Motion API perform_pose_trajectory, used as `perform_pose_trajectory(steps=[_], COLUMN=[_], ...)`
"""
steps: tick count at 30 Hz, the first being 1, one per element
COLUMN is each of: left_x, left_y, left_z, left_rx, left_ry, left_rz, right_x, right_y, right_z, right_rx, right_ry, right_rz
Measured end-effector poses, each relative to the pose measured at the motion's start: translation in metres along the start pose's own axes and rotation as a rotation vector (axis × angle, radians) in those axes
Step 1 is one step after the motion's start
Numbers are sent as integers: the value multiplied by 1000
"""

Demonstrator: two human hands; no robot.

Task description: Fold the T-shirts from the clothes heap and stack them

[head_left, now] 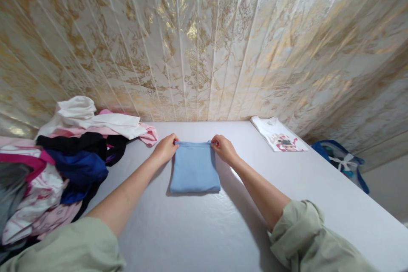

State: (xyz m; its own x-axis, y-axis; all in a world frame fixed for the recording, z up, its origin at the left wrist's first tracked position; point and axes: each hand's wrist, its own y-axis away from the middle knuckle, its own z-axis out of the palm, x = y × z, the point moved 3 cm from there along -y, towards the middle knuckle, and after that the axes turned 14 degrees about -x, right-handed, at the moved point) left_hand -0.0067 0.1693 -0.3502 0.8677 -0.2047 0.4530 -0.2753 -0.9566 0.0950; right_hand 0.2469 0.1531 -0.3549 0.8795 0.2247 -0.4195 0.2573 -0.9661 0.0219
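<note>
A light blue garment (195, 170), folded into a rough square, lies on the white table (191, 233) in front of me. My left hand (166, 148) pinches its far left corner between thumb and fingers. At the far right corner, my right hand (223, 148) grips the same edge in a pinch. Between the two hands the far edge is drawn straight and looks slightly raised. The near edge rests on the table. What kind of garment it is cannot be made out in its folded form.
A loose heap of clothes, with a dark blue piece (79, 170) and a white piece (92, 121), covers the table's left side. A folded white printed T-shirt (274, 134) lies at the back right. Beyond the right edge sits a blue-trimmed clear bag (342, 163). A gold-patterned curtain (197, 51) hangs behind.
</note>
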Motion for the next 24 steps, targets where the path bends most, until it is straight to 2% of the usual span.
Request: perform_pose_trajectory(steps=[3, 5, 7, 9, 11, 13, 16, 20, 24], left_x=[1, 6, 17, 33, 50, 60, 59, 52, 57], left_y=[3, 10, 21, 33, 43, 49, 48, 45, 68], left_z=[-1, -4, -5, 0, 16, 38, 61, 63, 51], left_rx=[54, 116, 203, 244, 183, 68, -20, -55, -75], left_ry=[-13, -26, -54, -93, -139, -197, -294, -333, -318], left_rz=[-19, -39, -27, 65, 200, 264, 158, 3, 49], right_x=[-3, -9, -19, -33, -46, -52, -48, -40, -25], right_y=[2, 7, 15, 23, 30, 34, 35, 32, 36], right_z=[0, -3, -6, -2, 10, 26, 44, 47, 31], right_rx=[-22, 18, 95, 113, 42, -34, -76, -83, -37], right_ry=[95, 129, 149, 159, 164, 175, 186, 159, 59], right_rz=[81, 85, 26, -81, -197, -244, -167, -83, -120])
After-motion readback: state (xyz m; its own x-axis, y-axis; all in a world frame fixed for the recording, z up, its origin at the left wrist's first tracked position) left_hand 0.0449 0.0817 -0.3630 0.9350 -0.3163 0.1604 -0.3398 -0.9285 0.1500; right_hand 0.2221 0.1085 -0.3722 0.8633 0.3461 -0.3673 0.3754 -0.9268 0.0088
